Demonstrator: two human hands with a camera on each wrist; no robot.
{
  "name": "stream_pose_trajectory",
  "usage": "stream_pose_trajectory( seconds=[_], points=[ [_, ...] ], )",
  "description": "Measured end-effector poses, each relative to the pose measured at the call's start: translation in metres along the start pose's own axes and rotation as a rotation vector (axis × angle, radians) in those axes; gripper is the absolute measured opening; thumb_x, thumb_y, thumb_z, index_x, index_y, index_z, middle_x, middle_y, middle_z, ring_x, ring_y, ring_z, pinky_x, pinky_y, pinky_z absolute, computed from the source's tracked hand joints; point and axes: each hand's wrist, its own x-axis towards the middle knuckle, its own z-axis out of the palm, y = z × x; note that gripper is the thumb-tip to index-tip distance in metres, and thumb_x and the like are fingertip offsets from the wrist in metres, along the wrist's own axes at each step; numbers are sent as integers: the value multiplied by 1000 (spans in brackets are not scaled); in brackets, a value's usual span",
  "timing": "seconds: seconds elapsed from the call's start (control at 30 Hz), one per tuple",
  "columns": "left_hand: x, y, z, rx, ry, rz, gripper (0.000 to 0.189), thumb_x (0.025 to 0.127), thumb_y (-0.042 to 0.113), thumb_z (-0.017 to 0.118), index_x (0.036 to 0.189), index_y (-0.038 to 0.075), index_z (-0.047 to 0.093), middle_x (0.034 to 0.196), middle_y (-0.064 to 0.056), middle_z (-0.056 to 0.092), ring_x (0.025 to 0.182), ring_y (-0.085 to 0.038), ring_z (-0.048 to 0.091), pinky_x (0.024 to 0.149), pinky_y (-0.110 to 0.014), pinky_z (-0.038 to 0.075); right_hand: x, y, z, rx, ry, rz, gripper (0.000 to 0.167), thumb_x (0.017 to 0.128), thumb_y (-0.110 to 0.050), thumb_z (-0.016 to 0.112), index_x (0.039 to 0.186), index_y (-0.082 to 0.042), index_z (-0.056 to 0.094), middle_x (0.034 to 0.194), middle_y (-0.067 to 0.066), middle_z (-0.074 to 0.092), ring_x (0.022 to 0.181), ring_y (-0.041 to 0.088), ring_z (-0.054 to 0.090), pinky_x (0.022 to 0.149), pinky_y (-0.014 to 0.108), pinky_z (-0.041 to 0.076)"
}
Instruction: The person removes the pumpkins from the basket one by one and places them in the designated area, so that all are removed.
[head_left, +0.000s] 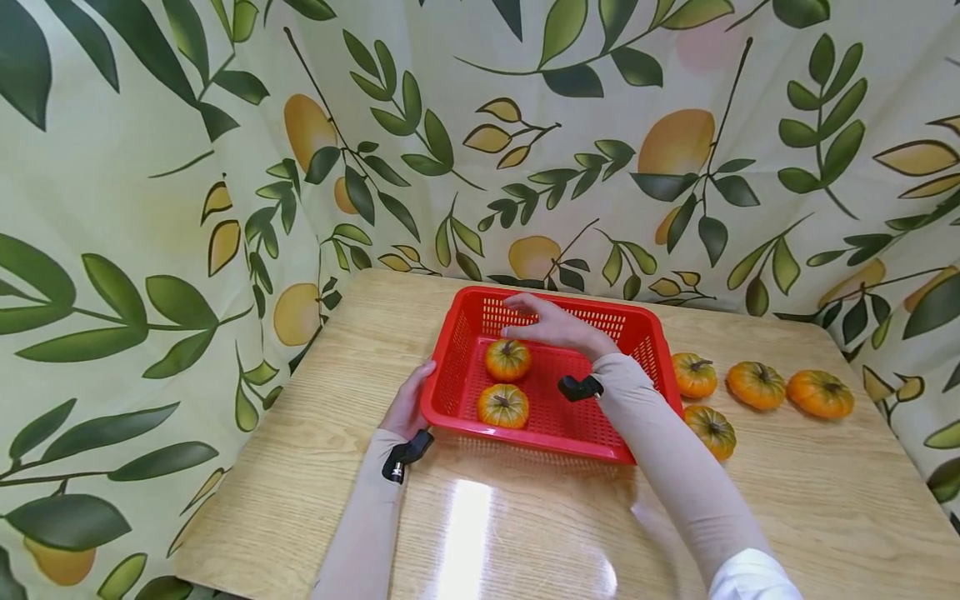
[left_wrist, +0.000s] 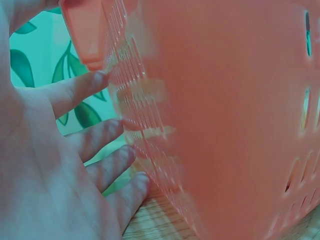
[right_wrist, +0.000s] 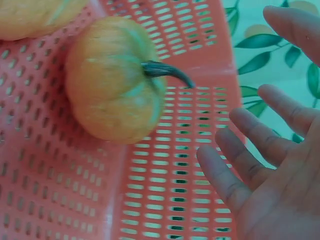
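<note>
A red plastic basket (head_left: 558, 442) with slotted walls stands on the table. My left hand (head_left: 408, 400) is at its left side. In the left wrist view, the fingertips (left_wrist: 132, 155) touch the outside of the slotted wall. Two small orange pumpkins lie in the left part of the basket: a rear pumpkin (head_left: 507, 360) and a front pumpkin (head_left: 503, 406). Above the rear one hovers my right hand (head_left: 555, 325), its fingers spread and holding nothing. The right wrist view shows a pumpkin (right_wrist: 115, 80) with a dark curved stem, apart from the fingers.
Several more pumpkins (head_left: 756, 385) sit on the wooden table (head_left: 825, 500) just right of the basket. A leaf-patterned cloth (head_left: 480, 208) hangs behind the table and along its sides. Light glares off the table front.
</note>
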Motion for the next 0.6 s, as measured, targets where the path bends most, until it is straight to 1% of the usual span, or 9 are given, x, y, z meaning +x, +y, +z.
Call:
stream_pose_trajectory(
  seconds=[0.17, 0.27, 0.33, 0.47, 0.6],
  points=[
    [0, 1, 1, 7, -7, 15, 40, 104, 41, 43, 139, 22, 44, 121, 0, 63, 109, -16, 62, 93, -32, 54, 1, 4, 6, -34, -53, 19, 71, 93, -39, 70, 153, -16, 40, 159, 14, 38, 146, 37, 34, 118, 60, 33],
    [1, 0, 0, 10, -8, 16, 42, 103, 41, 43, 140, 22, 43, 121, 0, 63, 108, -16, 62, 92, -32, 55, 3, 7, 9, -83, -87, 7, 67, 94, -38, 70, 152, -19, 43, 160, 12, 37, 147, 36, 32, 120, 61, 30],
    [1, 0, 0, 9, -9, 13, 43, 102, 41, 43, 141, 23, 42, 122, 1, 62, 110, -16, 61, 93, -33, 54, 4, 8, 12, -119, -105, -13, 63, 94, -35, 70, 150, -20, 46, 160, 11, 37, 148, 35, 31, 120, 59, 30],
    [2, -2, -1, 15, -5, 5, 44, 102, 40, 41, 143, 25, 41, 125, 1, 60, 113, -16, 58, 95, -35, 52, 6, 11, 17, -174, -129, -48, 60, 94, -30, 69, 149, -17, 49, 159, 13, 36, 147, 35, 31, 119, 60, 31],
    [1, -2, -3, 19, -2, 6, 47, 102, 39, 40, 147, 25, 38, 126, 0, 60, 112, -16, 59, 94, -34, 53, 7, 14, 23, -194, -162, -53, 58, 95, -26, 68, 149, -12, 50, 158, 15, 38, 145, 36, 33, 119, 60, 31]
  ],
)
